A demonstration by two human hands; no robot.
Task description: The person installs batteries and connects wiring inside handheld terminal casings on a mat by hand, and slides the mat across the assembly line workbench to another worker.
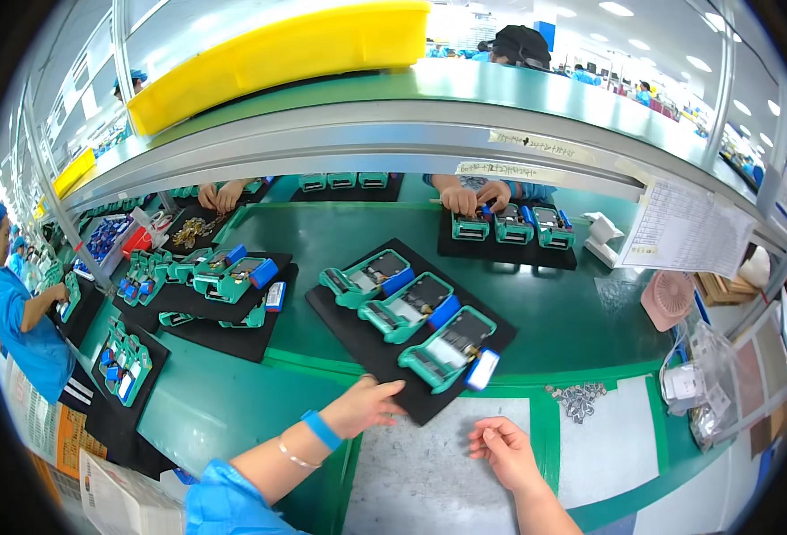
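Note:
My left hand [366, 407], with a blue band and a bracelet at the wrist, closes on the near edge of a black mat [344, 334]. This mat lies at an angle and carries three green plastic housings [447, 349], each with dark and silvery parts inside and a blue block at its right side. The blue block [482, 369] of the nearest housing has a white label and overhangs the mat's edge. To the right of the mat, my right hand [506, 450] hovers over a grey metal plate [438, 473], fingers loosely curled and apart, with nothing seen in them.
Small metal pieces [578, 401] lie in a heap at right. More housings sit on stacked black mats [273, 334] at left. Across the bench, a co-worker's hands [475, 198] work on another mat. A pink fan [667, 300] stands at right; a shelf with a yellow bin [277, 62] spans above.

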